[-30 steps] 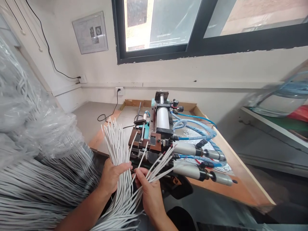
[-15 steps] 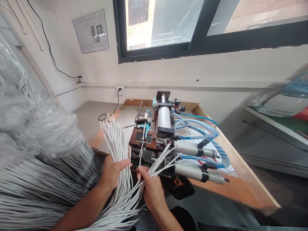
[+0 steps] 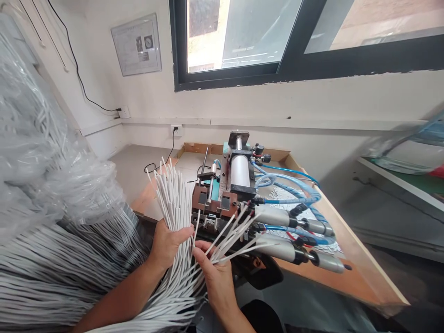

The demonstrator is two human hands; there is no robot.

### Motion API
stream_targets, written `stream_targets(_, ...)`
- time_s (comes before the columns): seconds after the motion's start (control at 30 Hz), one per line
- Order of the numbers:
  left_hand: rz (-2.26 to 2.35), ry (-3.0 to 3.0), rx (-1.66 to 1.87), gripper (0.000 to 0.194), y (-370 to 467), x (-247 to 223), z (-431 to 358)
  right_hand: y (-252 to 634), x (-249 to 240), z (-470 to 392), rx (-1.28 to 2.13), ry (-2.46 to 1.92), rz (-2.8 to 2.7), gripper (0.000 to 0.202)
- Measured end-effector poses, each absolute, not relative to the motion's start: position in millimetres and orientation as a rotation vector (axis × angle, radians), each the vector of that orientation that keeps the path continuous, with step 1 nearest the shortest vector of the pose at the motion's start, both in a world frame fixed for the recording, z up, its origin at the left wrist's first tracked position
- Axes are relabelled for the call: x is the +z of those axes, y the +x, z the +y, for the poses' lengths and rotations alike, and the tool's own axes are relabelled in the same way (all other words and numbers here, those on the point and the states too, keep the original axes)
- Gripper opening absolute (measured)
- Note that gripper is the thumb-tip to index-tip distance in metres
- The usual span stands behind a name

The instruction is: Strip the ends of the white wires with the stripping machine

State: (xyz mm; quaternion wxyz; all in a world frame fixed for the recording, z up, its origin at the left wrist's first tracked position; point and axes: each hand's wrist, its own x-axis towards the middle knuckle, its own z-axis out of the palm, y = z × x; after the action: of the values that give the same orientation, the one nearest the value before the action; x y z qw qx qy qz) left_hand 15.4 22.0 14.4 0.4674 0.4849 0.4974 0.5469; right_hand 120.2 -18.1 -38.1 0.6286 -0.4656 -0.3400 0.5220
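My left hand [image 3: 169,243] is closed around a thick bundle of white cables [image 3: 175,199], their cut ends pointing up. My right hand [image 3: 218,275] grips a smaller bunch of white cables [image 3: 233,243] that fans out to the right. One single cable [image 3: 196,226] stands upright from between its thumb and fingertips, beside the left-hand bundle. Just beyond my hands sits a pneumatic wire-stripping machine [image 3: 240,170]. Its brown jaw blocks [image 3: 215,206] are near the single cable's tip, with that tip in front of them. The lower cable lengths run down toward me.
Long white cables [image 3: 62,273] and plastic wrapping [image 3: 41,152] are heaped at left. Blue air hoses [image 3: 308,196] and cylinders [image 3: 284,249] stick out on the right. A wooden-edged tray [image 3: 360,249] surrounds the machine; a shelf [image 3: 398,178] stands far right.
The single cable has come out of the machine's jaws, drawn back toward me and left. The jaws have shifted, and rods now show at the right-hand cylinders. The view has moved slightly.
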Motion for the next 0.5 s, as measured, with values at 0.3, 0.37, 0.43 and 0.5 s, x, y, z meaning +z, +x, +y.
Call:
stream_targets(0.3, 1.414, 1.377, 1.362, 0.014, 14, 22, 27, 117, -49, -11, 1.171, -1.010, -0.516, 0.020)
stream_targets(0.37, 1.389, 1.360, 1.409, 0.013, 13, 25, 31, 116, -47, -6, 1.232, -0.985, -0.410, 0.021)
stream_targets(0.43, 1.349, 1.358, 1.429, 0.011, 12, 28, 34, 117, -41, -1, 1.285, -0.939, -0.315, 0.021)
stream_targets(0.5, 1.313, 1.346, 1.426, 0.011, 12, 30, 36, 117, -35, 5, 1.356, -0.877, -0.223, 0.021)
